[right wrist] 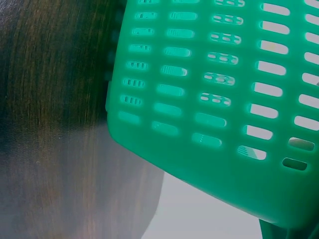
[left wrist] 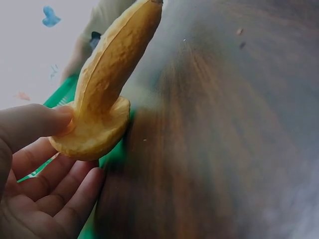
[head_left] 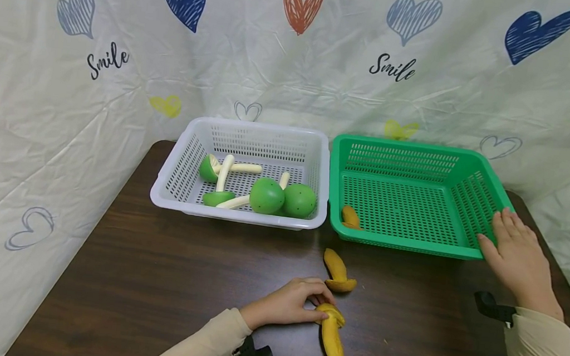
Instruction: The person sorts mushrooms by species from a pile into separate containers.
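Observation:
My left hand (head_left: 295, 303) pinches a yellow-brown toy mushroom (head_left: 331, 335) by its cap, thumb on one side and fingers on the other. In the left wrist view the mushroom's thick stem (left wrist: 112, 59) points up and away from the palm. Just beyond that hand, a second brown mushroom (head_left: 338, 271) lies on the table. My right hand (head_left: 522, 258) rests on the right rim of the green basket (head_left: 410, 245), fingers laid along the edge. The right wrist view shows the basket's slotted side wall (right wrist: 189, 149) close up, with the hand itself outside that view.
Inside the green basket's near left corner sits another brown mushroom (head_left: 350, 216). A white basket (head_left: 242, 215) stands beside it on the left, holding several green-capped mushrooms (head_left: 267, 195) with pale stems. Behind both hangs a white cloth (head_left: 294, 61) printed with hearts. The dark wooden table (head_left: 156, 279) stretches in front.

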The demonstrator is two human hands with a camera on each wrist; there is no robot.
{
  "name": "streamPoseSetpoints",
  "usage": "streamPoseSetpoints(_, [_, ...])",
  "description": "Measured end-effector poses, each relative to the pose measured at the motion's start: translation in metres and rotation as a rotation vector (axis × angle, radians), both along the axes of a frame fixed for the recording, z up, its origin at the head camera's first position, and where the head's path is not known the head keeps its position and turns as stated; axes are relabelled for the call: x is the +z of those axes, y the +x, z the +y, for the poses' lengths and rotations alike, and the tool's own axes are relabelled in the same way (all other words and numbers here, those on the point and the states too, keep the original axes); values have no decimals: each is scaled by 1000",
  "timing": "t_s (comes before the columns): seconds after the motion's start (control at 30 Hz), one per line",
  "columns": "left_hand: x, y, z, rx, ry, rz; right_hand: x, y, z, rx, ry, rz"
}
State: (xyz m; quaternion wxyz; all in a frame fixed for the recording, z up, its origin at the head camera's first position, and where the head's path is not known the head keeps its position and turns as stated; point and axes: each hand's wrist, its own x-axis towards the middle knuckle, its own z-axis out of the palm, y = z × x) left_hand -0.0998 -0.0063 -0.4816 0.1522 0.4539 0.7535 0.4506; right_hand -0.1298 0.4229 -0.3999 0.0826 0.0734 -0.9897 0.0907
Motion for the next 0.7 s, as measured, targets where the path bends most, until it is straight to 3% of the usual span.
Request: streamPoseSetpoints(0.7, [-2, -1, -1, 20, 7, -47, 1, 0, -1, 0, 0, -7])
